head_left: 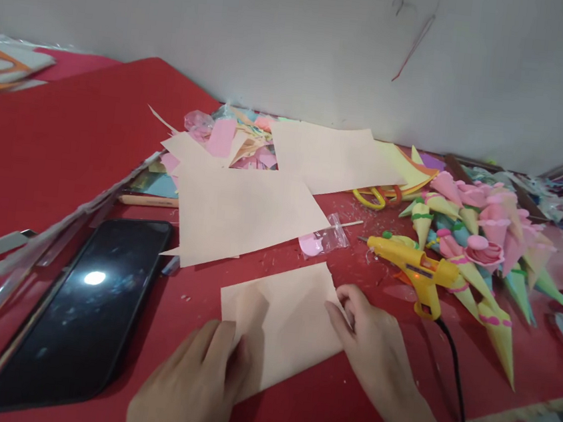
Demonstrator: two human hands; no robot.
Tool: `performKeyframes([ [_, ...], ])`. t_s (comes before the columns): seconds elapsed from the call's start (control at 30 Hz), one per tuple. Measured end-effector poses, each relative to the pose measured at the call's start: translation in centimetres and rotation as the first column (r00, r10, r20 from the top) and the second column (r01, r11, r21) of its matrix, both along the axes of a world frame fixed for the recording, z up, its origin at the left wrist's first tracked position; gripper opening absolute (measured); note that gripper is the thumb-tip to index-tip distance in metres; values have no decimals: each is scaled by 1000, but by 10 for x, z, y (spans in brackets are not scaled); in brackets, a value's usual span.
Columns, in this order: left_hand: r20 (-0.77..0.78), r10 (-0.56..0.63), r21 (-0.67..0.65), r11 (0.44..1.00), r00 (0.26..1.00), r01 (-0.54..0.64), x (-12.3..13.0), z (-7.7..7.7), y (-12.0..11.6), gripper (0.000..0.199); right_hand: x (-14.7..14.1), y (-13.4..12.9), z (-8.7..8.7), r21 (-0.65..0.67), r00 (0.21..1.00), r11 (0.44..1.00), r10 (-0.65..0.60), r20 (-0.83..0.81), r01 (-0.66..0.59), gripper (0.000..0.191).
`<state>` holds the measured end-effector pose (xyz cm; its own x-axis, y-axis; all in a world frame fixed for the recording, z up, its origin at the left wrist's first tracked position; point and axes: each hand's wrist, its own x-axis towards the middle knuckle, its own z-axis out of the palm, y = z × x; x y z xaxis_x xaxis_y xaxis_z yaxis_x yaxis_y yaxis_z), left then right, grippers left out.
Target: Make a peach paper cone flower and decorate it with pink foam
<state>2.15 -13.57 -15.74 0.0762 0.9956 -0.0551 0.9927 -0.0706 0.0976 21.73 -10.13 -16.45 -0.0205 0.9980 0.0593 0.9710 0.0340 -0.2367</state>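
Note:
A cream paper sheet (294, 326) lies in front of me on the red tabletop, its left part curled up into a rounded roll. My left hand (194, 376) grips that curled edge, fingers bent and the thumb partly hidden. At the opposite side, my right hand (369, 334) pinches the sheet's right edge between thumb and curled fingers. Just beyond lies another cream sheet (245, 214), with a third cream sheet (332, 152) behind it. A yellow glue gun (416, 269) rests to the right of my right hand, its small orange light lit.
A black phone (84, 311) lies at the left. Pastel cone-shaped pieces (490, 239) are heaped at the right, near yellow-handled scissors (371, 198). Paper scraps (253, 144) gather by the wall. The glue gun's black cord (457, 384) runs over the table's front edge.

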Motion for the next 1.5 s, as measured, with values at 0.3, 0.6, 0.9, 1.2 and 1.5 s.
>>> performKeyframes([
  [0.3,100,189,-146,974,977,-174,0,3,2,30,-1,2,3,-60,998,998,-34,53,37,17],
  [0.6,79,131,-44,991,988,-128,4,3,-3,39,-5,4,9,-163,992,983,-72,107,89,11],
  [0.9,-186,-206,246,937,961,249,15,8,-7,38,-3,2,6,-97,986,993,-49,156,65,14],
  [1.2,-70,-386,273,880,920,390,38,-10,3,38,-4,2,6,-58,977,998,-27,211,40,15],
  [1.5,-28,-403,229,888,915,398,34,-6,5,45,-4,2,7,-98,975,995,-12,223,34,15],
])
